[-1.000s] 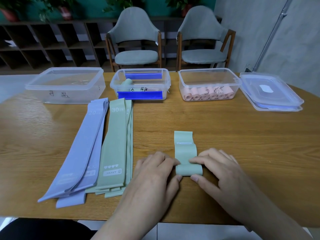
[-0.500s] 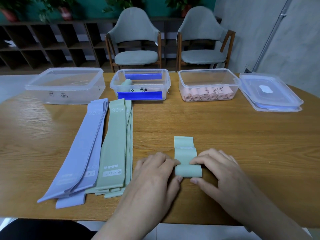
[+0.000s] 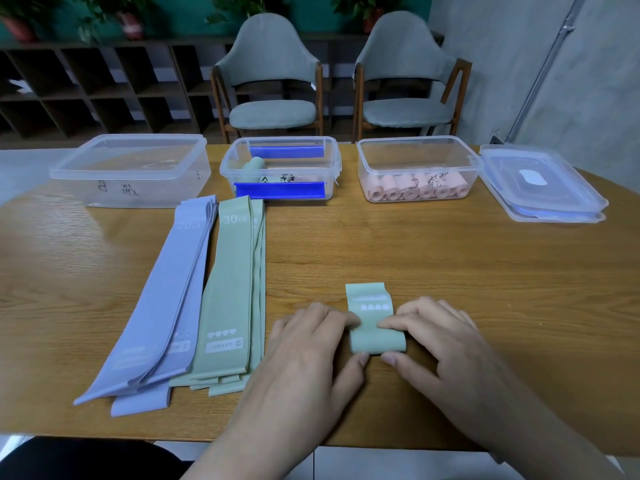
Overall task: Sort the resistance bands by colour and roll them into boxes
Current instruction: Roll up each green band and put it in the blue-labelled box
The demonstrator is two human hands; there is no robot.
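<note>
A green resistance band (image 3: 375, 318) lies partly rolled on the wooden table near its front edge, a short flat tail pointing away from me. My left hand (image 3: 311, 351) pinches the roll's left end and my right hand (image 3: 436, 341) pinches its right end, thumbs under the roll. A stack of green bands (image 3: 232, 299) and a stack of lilac bands (image 3: 162, 306) lie flat to the left. The middle box (image 3: 280, 168), with blue clips, holds one green roll. The right box (image 3: 415, 168) holds several pink rolls. The left box (image 3: 131, 169) looks empty.
A stack of clear lids (image 3: 540, 185) sits at the far right of the table (image 3: 450, 258). Two grey chairs (image 3: 270, 81) stand behind the table, with dark shelving at the back left.
The roll has grown thicker and the band's flat tail has become shorter as both hands roll it. The hands stay at about the same place.
</note>
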